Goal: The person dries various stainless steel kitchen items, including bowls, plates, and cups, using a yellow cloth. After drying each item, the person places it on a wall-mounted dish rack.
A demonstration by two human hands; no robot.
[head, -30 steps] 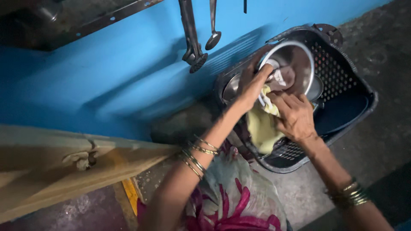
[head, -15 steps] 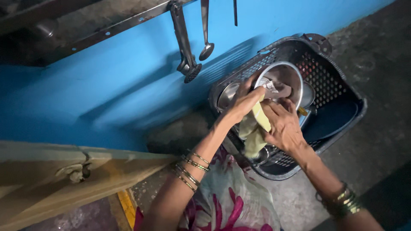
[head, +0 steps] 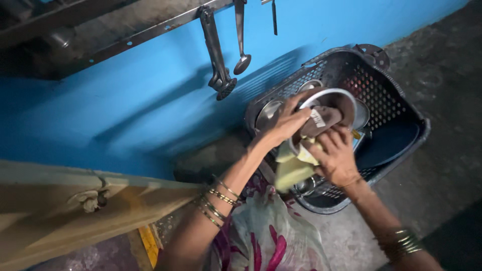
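Note:
My left hand (head: pixel 283 123) grips the rim of a round steel bowl (head: pixel 346 100) held tilted over a dark plastic basket (head: pixel 396 80). My right hand (head: pixel 336 155) presses a yellow and brown cloth (head: pixel 296 163) into the bowl's inside. The cloth hangs down below the bowl. Other steel vessels (head: pixel 268 111) lie in the basket, partly hidden behind my hands.
A blue wall (head: pixel 125 100) runs behind the basket, with a rail holding hanging tongs (head: pixel 217 55) and a ladle (head: pixel 241 40). A wooden plank (head: pixel 75 206) sits at lower left. The floor is grey concrete (head: pixel 442 165). Floral fabric (head: pixel 271 236) covers my lap.
The view has shifted slightly, so the basket sits a little lower right. My hands turned the bowl and worked the cloth further inside it.

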